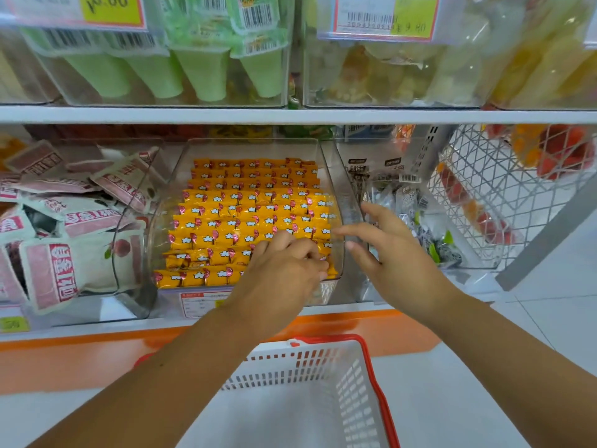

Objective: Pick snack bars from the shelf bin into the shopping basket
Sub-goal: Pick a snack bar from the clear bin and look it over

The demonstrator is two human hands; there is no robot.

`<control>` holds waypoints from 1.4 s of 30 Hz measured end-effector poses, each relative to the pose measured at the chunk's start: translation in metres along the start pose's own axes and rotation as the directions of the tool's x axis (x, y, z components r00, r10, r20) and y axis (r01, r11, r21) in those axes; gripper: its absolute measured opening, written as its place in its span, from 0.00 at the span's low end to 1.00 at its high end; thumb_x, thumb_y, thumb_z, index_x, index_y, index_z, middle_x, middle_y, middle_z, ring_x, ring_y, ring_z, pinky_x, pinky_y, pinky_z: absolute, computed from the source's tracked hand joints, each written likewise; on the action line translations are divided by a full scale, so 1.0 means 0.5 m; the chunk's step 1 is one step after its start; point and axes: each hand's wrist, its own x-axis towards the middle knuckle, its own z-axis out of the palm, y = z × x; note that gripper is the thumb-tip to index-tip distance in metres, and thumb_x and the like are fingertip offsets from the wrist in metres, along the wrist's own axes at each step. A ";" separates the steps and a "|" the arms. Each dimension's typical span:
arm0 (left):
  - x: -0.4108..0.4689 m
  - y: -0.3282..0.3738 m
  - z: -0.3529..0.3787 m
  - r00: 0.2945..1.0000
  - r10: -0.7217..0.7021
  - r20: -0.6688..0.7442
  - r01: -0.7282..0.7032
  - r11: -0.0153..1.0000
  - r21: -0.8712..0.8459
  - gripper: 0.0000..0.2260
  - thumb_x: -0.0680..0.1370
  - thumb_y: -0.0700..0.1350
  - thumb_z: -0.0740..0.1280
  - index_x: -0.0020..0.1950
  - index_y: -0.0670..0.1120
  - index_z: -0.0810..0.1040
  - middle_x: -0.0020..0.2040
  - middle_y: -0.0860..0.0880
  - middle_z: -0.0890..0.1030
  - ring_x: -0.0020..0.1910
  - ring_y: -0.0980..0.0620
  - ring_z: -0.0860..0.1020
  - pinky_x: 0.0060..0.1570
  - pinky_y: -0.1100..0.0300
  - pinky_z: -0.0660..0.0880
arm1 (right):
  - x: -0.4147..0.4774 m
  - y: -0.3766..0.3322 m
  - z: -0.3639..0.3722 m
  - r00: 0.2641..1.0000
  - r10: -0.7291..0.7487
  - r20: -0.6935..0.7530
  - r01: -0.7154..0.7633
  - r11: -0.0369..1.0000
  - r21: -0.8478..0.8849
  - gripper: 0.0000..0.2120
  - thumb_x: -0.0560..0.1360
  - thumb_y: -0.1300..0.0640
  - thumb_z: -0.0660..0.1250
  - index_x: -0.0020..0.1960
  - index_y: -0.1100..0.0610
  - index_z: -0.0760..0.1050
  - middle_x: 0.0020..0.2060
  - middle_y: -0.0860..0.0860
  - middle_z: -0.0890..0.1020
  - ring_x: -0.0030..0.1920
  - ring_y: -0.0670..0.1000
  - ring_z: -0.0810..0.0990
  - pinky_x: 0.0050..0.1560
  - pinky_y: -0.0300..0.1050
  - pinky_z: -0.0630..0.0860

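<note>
Reaching from 7 o'clock with the left hand (281,273) into the near right corner of the clear bin (336,176), knuckles up, fingers bent down onto the yellow snack bars (239,215). Cannot tell about an actual pinch on a bar: fingertips hidden under the knuckles. Just at 3 o'clock of it, hovering with the right hand (391,253), wide, fingers straight and spread, index pointing toward 9 o'clock across the bin's right wall, holding nothing. Bars packed in tidy rows, filling the bin from the hands out toward 12 o'clock. At 6 o'clock, below and between the two forearms, the white shopping basket (371,360) with its red rim, standing before the orange shelf base (80,357). At 9 o'clock of the bin, a heap of pink-and-white packets (64,227); at 3 o'clock, silver-and-black packets (416,215), and further toward 2 o'clock a white wire rack (491,195). At 12 o'clock, above the shelf board (290,116), pale green cones (200,72) in another clear box.
</note>
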 end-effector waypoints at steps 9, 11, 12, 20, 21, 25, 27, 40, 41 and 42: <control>-0.051 -0.022 0.000 0.998 -0.022 0.057 0.016 0.994 0.106 0.24 0.78 0.59 0.52 0.69 0.53 0.75 0.74 0.48 0.71 0.72 0.46 0.70 0.68 0.47 0.58 | 0.060 -0.056 0.025 0.987 0.121 0.103 -0.081 0.940 -0.331 0.12 0.77 0.50 0.69 0.59 0.48 0.81 0.79 0.55 0.50 0.77 0.60 0.51 0.72 0.59 0.63; -0.052 -0.025 0.001 0.995 -0.020 0.097 0.011 0.995 0.098 0.24 0.78 0.59 0.52 0.69 0.55 0.75 0.74 0.49 0.71 0.73 0.47 0.69 0.69 0.47 0.57 | 0.068 -0.054 0.040 0.982 0.156 0.110 -0.112 0.936 -0.334 0.09 0.77 0.52 0.69 0.56 0.50 0.83 0.79 0.54 0.52 0.77 0.60 0.52 0.70 0.57 0.66; -0.054 -0.026 0.002 0.994 -0.022 0.106 0.012 0.996 0.092 0.23 0.78 0.59 0.52 0.69 0.56 0.74 0.73 0.49 0.72 0.72 0.47 0.70 0.70 0.46 0.56 | 0.069 -0.052 0.046 0.984 0.154 0.086 -0.122 0.947 -0.297 0.08 0.77 0.53 0.69 0.53 0.52 0.84 0.79 0.54 0.54 0.77 0.60 0.53 0.71 0.57 0.65; -0.056 -0.024 -0.009 0.984 -0.143 -0.110 0.105 0.950 -0.295 0.19 0.80 0.60 0.60 0.69 0.57 0.74 0.70 0.56 0.74 0.72 0.55 0.68 0.73 0.55 0.56 | 0.008 -0.089 -0.029 0.944 -0.010 -0.328 0.077 0.978 0.194 0.04 0.75 0.60 0.71 0.45 0.51 0.82 0.54 0.44 0.80 0.54 0.44 0.79 0.55 0.43 0.76; -0.058 -0.021 -0.020 0.965 -0.242 -0.101 0.172 0.876 -0.451 0.19 0.80 0.58 0.63 0.70 0.57 0.72 0.69 0.58 0.74 0.71 0.58 0.68 0.71 0.58 0.61 | -0.003 -0.096 -0.033 0.938 -0.053 -0.344 0.131 0.969 0.209 0.06 0.75 0.62 0.70 0.46 0.51 0.81 0.51 0.43 0.81 0.52 0.42 0.80 0.52 0.43 0.78; -0.080 -0.004 -0.072 0.942 -0.333 -0.041 0.209 0.679 -0.704 0.23 0.79 0.56 0.65 0.74 0.59 0.65 0.64 0.63 0.73 0.61 0.63 0.73 0.58 0.65 0.72 | -0.050 -0.134 -0.036 0.950 0.034 -0.312 0.159 0.805 0.571 0.12 0.78 0.68 0.65 0.46 0.51 0.79 0.47 0.46 0.85 0.48 0.46 0.84 0.47 0.41 0.81; -0.096 -0.004 -0.098 0.951 -0.311 0.002 0.191 0.577 -0.794 0.19 0.79 0.54 0.65 0.70 0.62 0.68 0.59 0.61 0.78 0.55 0.63 0.77 0.53 0.67 0.74 | -0.069 -0.157 -0.045 0.953 0.138 -0.271 0.112 0.671 0.733 0.15 0.78 0.68 0.63 0.42 0.50 0.79 0.44 0.47 0.86 0.45 0.48 0.85 0.46 0.41 0.81; -0.195 0.017 -0.161 0.871 -0.416 0.261 0.277 -0.023 -0.961 0.14 0.75 0.44 0.70 0.60 0.55 0.79 0.55 0.48 0.84 0.49 0.48 0.85 0.45 0.54 0.82 | -0.150 -0.180 -0.031 0.955 0.241 0.175 -0.259 0.381 0.888 0.19 0.64 0.53 0.76 0.48 0.61 0.74 0.43 0.59 0.85 0.46 0.58 0.85 0.47 0.46 0.81; -0.204 0.018 -0.156 0.863 -0.426 0.271 0.266 -0.074 -0.961 0.13 0.76 0.42 0.70 0.59 0.53 0.79 0.54 0.46 0.85 0.49 0.46 0.85 0.45 0.54 0.82 | -0.155 -0.178 -0.028 0.953 0.237 0.189 -0.263 0.338 0.904 0.20 0.63 0.53 0.77 0.48 0.62 0.74 0.43 0.58 0.85 0.46 0.57 0.85 0.46 0.44 0.81; -0.212 0.020 -0.153 0.856 -0.429 0.287 0.260 -0.122 -0.958 0.12 0.76 0.42 0.69 0.59 0.51 0.79 0.54 0.44 0.84 0.50 0.44 0.85 0.46 0.52 0.82 | -0.160 -0.176 -0.026 0.951 0.233 0.201 -0.268 0.304 0.914 0.18 0.65 0.55 0.75 0.49 0.63 0.74 0.43 0.58 0.85 0.46 0.56 0.85 0.46 0.43 0.81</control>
